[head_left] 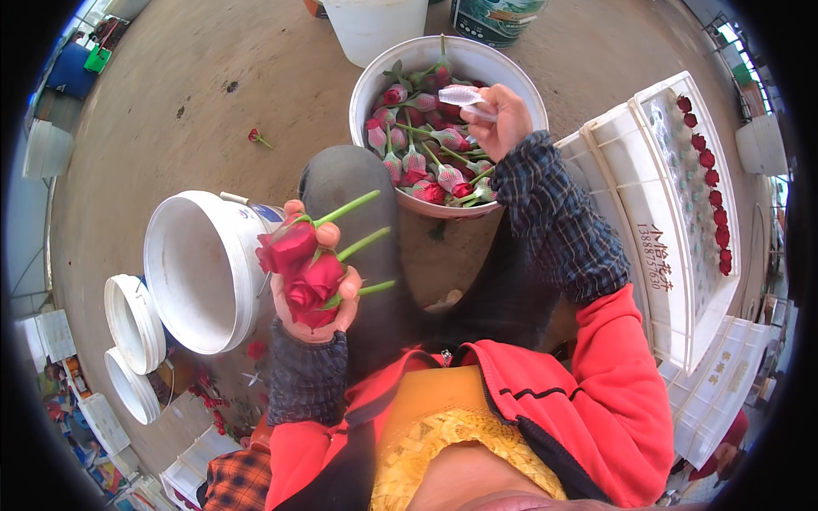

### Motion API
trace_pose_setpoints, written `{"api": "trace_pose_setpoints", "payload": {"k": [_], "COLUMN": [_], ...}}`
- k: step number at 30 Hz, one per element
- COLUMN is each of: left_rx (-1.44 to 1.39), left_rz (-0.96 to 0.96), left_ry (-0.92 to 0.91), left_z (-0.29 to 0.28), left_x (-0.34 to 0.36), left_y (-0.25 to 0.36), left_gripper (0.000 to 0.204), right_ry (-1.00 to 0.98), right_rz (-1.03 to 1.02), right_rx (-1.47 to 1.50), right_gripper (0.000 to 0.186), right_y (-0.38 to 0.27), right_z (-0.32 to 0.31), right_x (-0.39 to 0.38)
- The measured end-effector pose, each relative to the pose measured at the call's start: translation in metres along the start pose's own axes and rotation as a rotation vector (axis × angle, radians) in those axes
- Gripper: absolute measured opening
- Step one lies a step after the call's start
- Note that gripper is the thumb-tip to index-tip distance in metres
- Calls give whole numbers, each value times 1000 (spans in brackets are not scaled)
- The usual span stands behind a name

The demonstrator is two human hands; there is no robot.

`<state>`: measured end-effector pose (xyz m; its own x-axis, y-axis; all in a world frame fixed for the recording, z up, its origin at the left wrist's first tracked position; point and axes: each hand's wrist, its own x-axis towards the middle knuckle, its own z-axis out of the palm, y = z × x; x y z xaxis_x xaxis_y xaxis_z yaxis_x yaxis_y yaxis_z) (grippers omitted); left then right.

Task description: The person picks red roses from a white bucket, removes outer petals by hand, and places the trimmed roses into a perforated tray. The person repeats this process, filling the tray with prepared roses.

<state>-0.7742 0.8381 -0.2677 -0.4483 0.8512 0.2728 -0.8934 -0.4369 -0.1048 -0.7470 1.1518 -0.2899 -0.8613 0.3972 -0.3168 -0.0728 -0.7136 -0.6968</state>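
My left hand (328, 317), fingers curled, holds red roses (313, 279) beside my left knee; three short green stems point out to the right. My right hand (503, 123) is over the white bucket (362, 102) between my knees. It pinches a small, pale, ridged piece (460, 95) with a tapering shape; whether this is a mesh sleeve or a plastic tool I cannot tell. Rose buds (415, 162) with short stems fill the bucket below, many wrapped in white mesh. My right wrist and sleeve hide part of the bucket's right side.
A white crate (635, 230) stands tilted at my right, with a row of red roses (712, 177) along its far side. White buckets (200, 272) lie open-mouthed at my left. A loose rose (260, 138) lies on the floor. A green bucket (494, 21) stands ahead.
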Motion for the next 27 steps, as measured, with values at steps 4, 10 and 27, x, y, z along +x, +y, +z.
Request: {"api": "trace_pose_setpoints", "payload": {"k": [4, 10, 27], "left_rx": [-14, -107, -85], "left_rz": [-15, -111, -42], "left_ry": [16, 53, 196], "left_z": [-11, -16, -26], "left_x": [6, 8, 6], "left_y": [-14, -23, -18], "left_gripper": [64, 53, 53], "right_ry": [-51, -531, -459], "right_rz": [-65, -461, -466], "right_rx": [-330, -1772, -1110], "right_gripper": [12, 16, 18], "right_y": [-13, 12, -24], "right_z": [-20, -17, 28], "right_x": [29, 36, -20]}}
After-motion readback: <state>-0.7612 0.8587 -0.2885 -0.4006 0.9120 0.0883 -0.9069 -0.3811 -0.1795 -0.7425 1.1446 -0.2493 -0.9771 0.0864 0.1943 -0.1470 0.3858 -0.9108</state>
